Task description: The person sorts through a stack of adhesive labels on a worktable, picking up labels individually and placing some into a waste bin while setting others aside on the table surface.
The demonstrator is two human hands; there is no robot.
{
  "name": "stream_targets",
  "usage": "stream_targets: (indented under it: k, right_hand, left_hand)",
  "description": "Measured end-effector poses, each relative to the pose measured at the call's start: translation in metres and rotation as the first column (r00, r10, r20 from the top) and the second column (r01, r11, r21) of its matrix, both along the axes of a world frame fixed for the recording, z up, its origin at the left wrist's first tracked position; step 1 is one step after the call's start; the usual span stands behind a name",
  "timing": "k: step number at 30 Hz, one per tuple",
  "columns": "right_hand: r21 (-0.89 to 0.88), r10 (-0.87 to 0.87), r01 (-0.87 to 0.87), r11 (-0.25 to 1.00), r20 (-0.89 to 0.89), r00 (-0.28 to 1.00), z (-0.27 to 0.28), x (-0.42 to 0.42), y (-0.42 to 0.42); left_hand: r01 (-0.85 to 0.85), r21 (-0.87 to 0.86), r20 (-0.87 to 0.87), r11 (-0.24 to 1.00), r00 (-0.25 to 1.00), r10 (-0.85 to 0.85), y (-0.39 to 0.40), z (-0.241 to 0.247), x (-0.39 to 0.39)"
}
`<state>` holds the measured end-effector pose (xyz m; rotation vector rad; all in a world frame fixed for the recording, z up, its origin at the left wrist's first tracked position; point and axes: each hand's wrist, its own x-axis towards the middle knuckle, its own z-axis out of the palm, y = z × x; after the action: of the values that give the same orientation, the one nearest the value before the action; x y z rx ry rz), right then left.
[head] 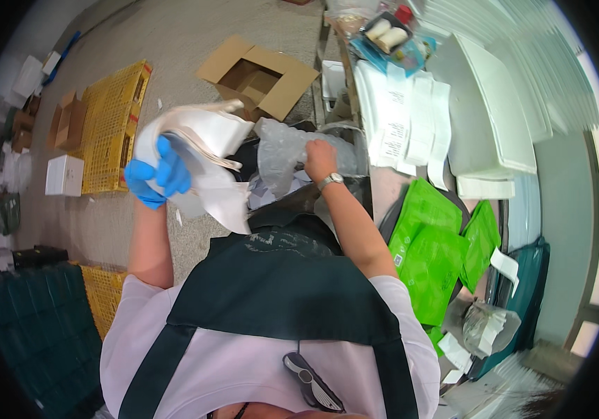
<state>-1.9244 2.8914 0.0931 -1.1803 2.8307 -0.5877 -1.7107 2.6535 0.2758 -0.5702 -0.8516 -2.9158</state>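
My left hand, in a blue glove, grips a loose bundle of white sheets, with curled and folded ends, held out over the floor. Bare and with a watch on its wrist, my right hand is closed on crumpled translucent plastic in a dark container in front of my apron. White paper scraps lie beneath the plastic. Behind these, an open cardboard box stands on the floor.
To the right, a table carries printed paper strips, green plastic packets, white foam boxes and a black tray with pale food. Yellow pallets, a white box and dark green crates stand on the left.
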Motion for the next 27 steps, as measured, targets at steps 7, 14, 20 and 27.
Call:
stream_targets:
  k: [7,14,20,27]
  right_hand:
    - [-0.627,0.290,-0.198,0.753,0.046,0.956,0.116,0.016,-0.038]
    - [-0.722,0.551,0.218,0.656,0.656,0.516,0.182,0.059,-0.019]
    - [-0.714,0.103,0.074,0.696,0.202,0.974,0.191,0.070,0.004]
    - [-0.664,0.594,0.663,0.346,0.702,0.393,0.172,0.070,0.084]
  left_hand:
    - [-0.003,-0.058,0.053,0.998,0.999,0.006,-0.044,0.010,0.000]
    - [0.021,-0.727,0.220,0.686,0.954,0.203,0.013,0.028,-0.073]
    - [-0.350,-0.805,-0.399,-0.478,0.917,0.001,0.093,-0.010,-0.110]
    - [0.350,-0.936,0.350,-0.034,0.937,-0.002,0.139,0.028,-0.119]
